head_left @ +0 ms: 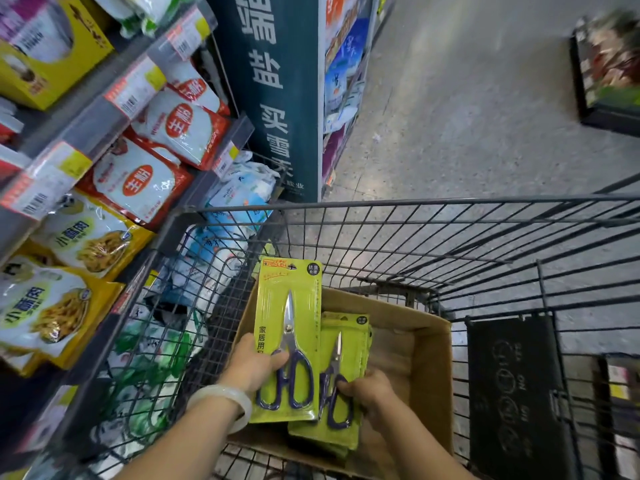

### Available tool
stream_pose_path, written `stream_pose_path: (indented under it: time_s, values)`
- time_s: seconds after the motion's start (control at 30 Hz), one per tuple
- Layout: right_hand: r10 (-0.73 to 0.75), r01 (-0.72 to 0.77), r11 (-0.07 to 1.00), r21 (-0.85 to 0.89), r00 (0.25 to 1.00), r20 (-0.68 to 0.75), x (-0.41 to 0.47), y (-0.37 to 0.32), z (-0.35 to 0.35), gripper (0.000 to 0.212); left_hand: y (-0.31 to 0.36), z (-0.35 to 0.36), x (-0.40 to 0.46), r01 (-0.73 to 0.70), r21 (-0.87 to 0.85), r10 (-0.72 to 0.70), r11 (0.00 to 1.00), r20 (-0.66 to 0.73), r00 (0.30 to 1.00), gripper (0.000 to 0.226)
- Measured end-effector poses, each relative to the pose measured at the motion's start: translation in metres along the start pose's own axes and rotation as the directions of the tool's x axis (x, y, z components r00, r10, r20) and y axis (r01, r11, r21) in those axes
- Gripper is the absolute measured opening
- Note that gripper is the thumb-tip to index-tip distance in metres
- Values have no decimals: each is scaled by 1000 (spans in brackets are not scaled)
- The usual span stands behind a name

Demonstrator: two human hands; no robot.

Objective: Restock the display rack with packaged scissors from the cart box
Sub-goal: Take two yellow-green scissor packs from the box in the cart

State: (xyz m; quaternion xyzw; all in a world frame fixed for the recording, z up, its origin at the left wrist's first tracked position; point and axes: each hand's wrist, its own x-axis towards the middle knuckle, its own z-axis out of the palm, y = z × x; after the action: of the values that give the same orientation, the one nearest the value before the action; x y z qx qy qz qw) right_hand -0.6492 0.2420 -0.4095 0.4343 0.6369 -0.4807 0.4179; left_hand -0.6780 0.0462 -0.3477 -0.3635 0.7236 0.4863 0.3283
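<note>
Both forearms come in from the bottom edge; the left wrist wears a pale bangle (231,405). Left hand (254,365) grips one scissors pack (289,341) at its lower left, thumb curled over the front of the card near the blue handles, pack held upright and lifted above the box. Pack is a lime-green card with steel blades pointing up and blue loops at the bottom.

Right hand (369,393), just right of the left one, has its fingers curled round the lower edge of a stack of scissors packs (346,362). Top pack of the stack shows the same green card and blue handles; the held single pack overlaps its left side. How many packs are in the stack cannot be told.

Stack sits inside a brown cardboard box (426,358), open at the top, which lies under both hands. Box rests in a wire shopping cart (433,237) that surrounds the hands on all sides. Right of the right hand, a black panel (512,393) with faint round markings stands in the cart.

Left of the left hand, beyond the cart wire, shelves (104,109) carry bagged goods: red-and-white bags (138,181) higher up, yellow bags (86,237) lower, with price tags along the shelf edges. Ahead of the hands, past the cart's far end, a dark teal sign with white characters (273,98) stands on the grey floor (467,116).
</note>
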Motion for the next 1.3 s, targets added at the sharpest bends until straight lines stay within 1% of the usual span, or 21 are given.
stream_pose_path:
  time_s: [0.07, 0.1, 0.17, 0.27, 0.3, 0.33, 0.37, 0.4, 0.47, 0.6, 0.73, 0.8, 0.83, 0.9, 0.93, 0.97, 1.0, 1.07, 1.1, 1.2, 1.3]
  values:
    - [-31, 30, 999, 14, 999, 33, -2, 5, -1, 60, 2, -4, -7, -9, 7, 9, 1000, -16, 1000, 49]
    - [-50, 49, 998, 25, 998, 44, -7, 6, -2, 62, 3, -8, -12, -23, 3, 23, 1000, -25, 999, 49]
    - [-109, 109, 994, 14, 993, 37, -34, 5, -6, 60, 3, -15, -21, -60, -4, 60, 998, -37, 998, 42]
    - [-267, 266, 964, -26, 964, -20, -67, 7, -13, 50, 4, -25, -39, -113, -19, 112, 993, -52, 992, 59]
    - [-325, 323, 946, -41, 945, -46, -78, 7, -14, 48, 5, -30, -47, -130, -31, 129, 991, -50, 990, 57]
    - [-383, 380, 924, -46, 921, -70, -88, 7, -14, 47, 5, -34, -54, -165, -39, 163, 986, -47, 985, 49]
    - [-430, 429, 903, -31, 898, -88, -101, 5, -14, 46, 5, -39, -62, -203, -42, 201, 978, -48, 978, 41]
    - [-479, 480, 877, -18, 872, -100, -116, 3, -14, 42, 5, -45, -72, -251, -35, 248, 967, -54, 967, 38]
    - [-560, 561, 828, -22, 822, -107, -147, -2, -12, 31, 7, -55, -96, -340, -26, 337, 940, -67, 939, 41]
    - [-690, 692, 722, -35, 714, -119, -203, -8, -1, 33, 7, -79, -147, -457, -48, 451, 888, -95, 887, 39]
    - [-752, 754, 656, 14, 655, -75, -263, -5, 11, 35, -1, -103, -192, -557, -93, 541, 826, -153, 827, 34]
    - [-778, 779, 627, 13, 626, -47, -286, -2, 15, 35, -8, -115, -215, -569, -150, 546, 808, -171, 820, 40]
    - [-788, 789, 615, 9, 614, -32, -296, 1, 18, 35, -13, -121, -226, -558, -162, 528, 814, -194, 827, 49]
    - [-812, 812, 584, -6, 584, 12, -317, 6, 25, 34, -27, -132, -246, -585, -171, 541, 793, -243, 805, 63]
    - [-824, 825, 565, -12, 565, 39, -325, 9, 28, 33, -36, -138, -249, -602, -184, 551, 777, -263, 792, 65]
    - [-837, 839, 543, -19, 543, 68, -334, 13, 32, 32, -45, -142, -265, -604, -191, 541, 773, -298, 787, 63]
    - [-849, 853, 521, -25, 520, 93, -343, 19, 36, 31, -54, -144, -282, -628, -195, 552, 754, -330, 766, 61]
    - [-869, 880, 474, -29, 472, 147, -360, 33, 43, 31, -78, -147, -304, -654, -220, 551, 724, -386, 740, 48]
    - [-871, 888, 458, -42, 458, 177, -367, 42, 47, 31, -92, -147, -320, -651, -215, 532, 728, -420, 735, 42]
    - [-868, 909, 410, -70, 413, 275, -382, 76, 62, 33, -143, -149, -345, -641, -176, 488, 747, -510, 708, 47]
    - [-853, 922, 378, -86, 383, 353, -394, 114, 80, 33, -196, -150, -376, -611, -191, 412, 769, -583, 701, 33]
